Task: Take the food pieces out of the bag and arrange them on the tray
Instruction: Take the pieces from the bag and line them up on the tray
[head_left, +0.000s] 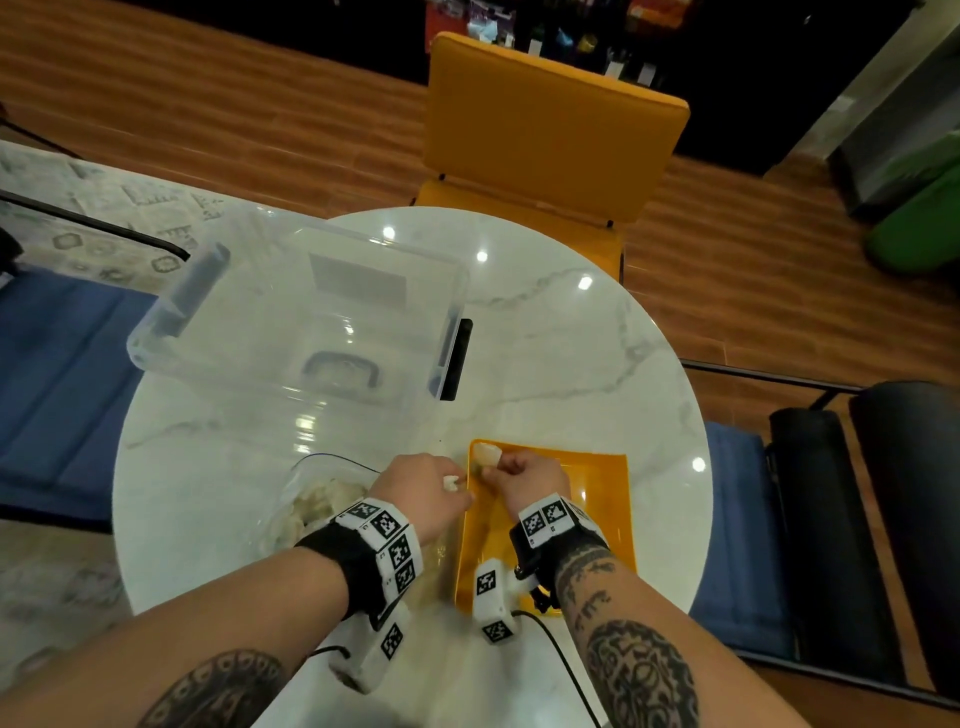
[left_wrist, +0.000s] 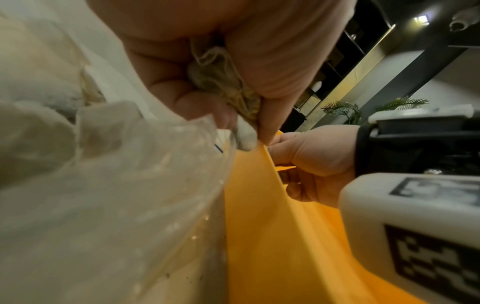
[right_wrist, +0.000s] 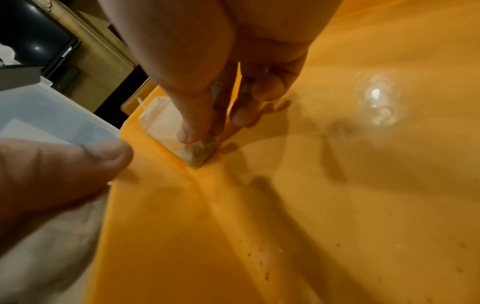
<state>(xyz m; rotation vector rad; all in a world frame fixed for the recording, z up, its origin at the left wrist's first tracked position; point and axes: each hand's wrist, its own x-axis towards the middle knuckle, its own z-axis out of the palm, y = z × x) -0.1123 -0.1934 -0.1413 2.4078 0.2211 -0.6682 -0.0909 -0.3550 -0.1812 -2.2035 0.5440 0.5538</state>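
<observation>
An orange tray (head_left: 602, 499) lies at the table's near right. My right hand (head_left: 501, 467) pinches a pale dumpling (head_left: 488, 454) and holds it down at the tray's far left corner; in the right wrist view the dumpling (right_wrist: 168, 127) touches the tray's rim (right_wrist: 155, 205). My left hand (head_left: 447, 483) hovers just left of the tray with another dumpling (left_wrist: 223, 82) curled inside its fingers. The clear bag (head_left: 317, 499), with several more pieces in it, sits under and left of that hand.
A large clear plastic bin (head_left: 291, 322) stands on the round marble table (head_left: 571, 364) behind the bag. An orange chair (head_left: 545, 140) is at the far side. Dark chairs stand at the right, a blue cushion at the left.
</observation>
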